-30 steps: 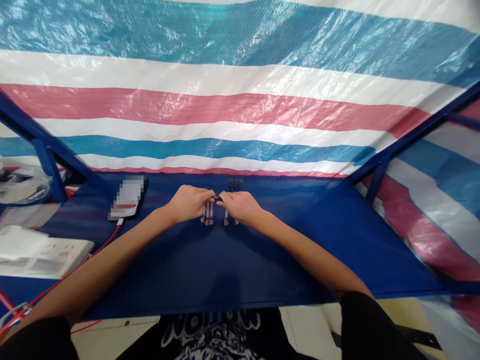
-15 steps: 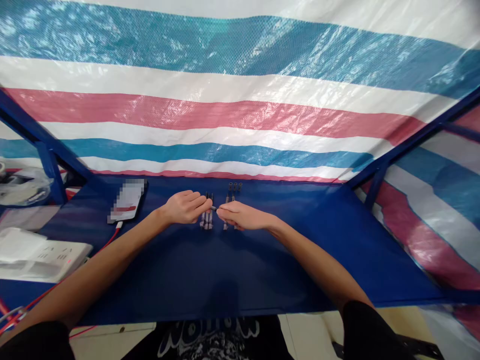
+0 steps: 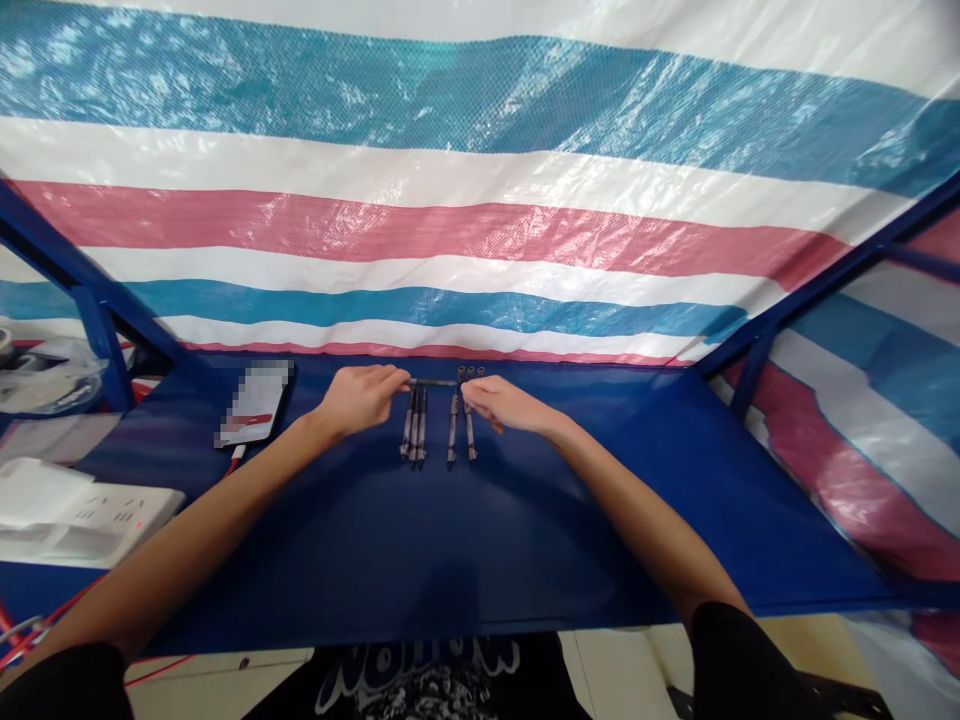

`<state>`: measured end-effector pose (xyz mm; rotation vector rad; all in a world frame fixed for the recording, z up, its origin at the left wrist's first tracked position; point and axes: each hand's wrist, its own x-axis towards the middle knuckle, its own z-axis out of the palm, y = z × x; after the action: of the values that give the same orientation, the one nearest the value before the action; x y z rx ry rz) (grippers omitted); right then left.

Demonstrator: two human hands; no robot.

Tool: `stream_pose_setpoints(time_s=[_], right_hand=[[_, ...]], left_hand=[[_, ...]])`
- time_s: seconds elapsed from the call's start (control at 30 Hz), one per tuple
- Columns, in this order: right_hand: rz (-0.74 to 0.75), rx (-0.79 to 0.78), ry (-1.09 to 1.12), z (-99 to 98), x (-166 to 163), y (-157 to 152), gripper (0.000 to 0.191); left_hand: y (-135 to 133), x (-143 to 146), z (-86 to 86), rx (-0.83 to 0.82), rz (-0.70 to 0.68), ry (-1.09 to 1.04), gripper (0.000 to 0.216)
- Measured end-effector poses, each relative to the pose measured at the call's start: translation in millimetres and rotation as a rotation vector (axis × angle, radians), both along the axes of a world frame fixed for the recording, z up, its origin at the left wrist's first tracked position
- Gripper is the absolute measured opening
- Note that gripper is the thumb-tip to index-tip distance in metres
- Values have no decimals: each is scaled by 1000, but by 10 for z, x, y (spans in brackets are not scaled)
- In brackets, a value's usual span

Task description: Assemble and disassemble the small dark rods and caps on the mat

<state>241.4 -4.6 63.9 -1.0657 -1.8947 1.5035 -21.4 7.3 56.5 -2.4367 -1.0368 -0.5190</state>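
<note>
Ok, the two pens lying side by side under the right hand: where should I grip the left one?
Probably the middle of the left pen, pinched across its slim barrel from above, coming from the near side. It lies lengthwise, pointing away from the person, with gaps on both sides for fingers; its far end is crowded by the right hand and the held pen.

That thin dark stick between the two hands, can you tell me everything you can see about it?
The thin dark stick looks slim and straight, greyish-black, with no pattern I can make out. It's too small to tell what it's made of. It points sideways, nearly level, in front of the person. The left hand pinches one end, hiding it. The other end reaches the right hand, but I can't tell whether they touch.
</note>
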Motion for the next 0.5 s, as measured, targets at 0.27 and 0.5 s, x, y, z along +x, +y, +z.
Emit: stream_pose_setpoints(time_s=[0.27,0.5], right_hand=[[-560,128,106,-340,210,476,29],[-604,454,-107,-645,270,585,37]], left_hand=[[-5,80,127,-422,628,-22,41],[-12,118,5,-604,673,100,44]])
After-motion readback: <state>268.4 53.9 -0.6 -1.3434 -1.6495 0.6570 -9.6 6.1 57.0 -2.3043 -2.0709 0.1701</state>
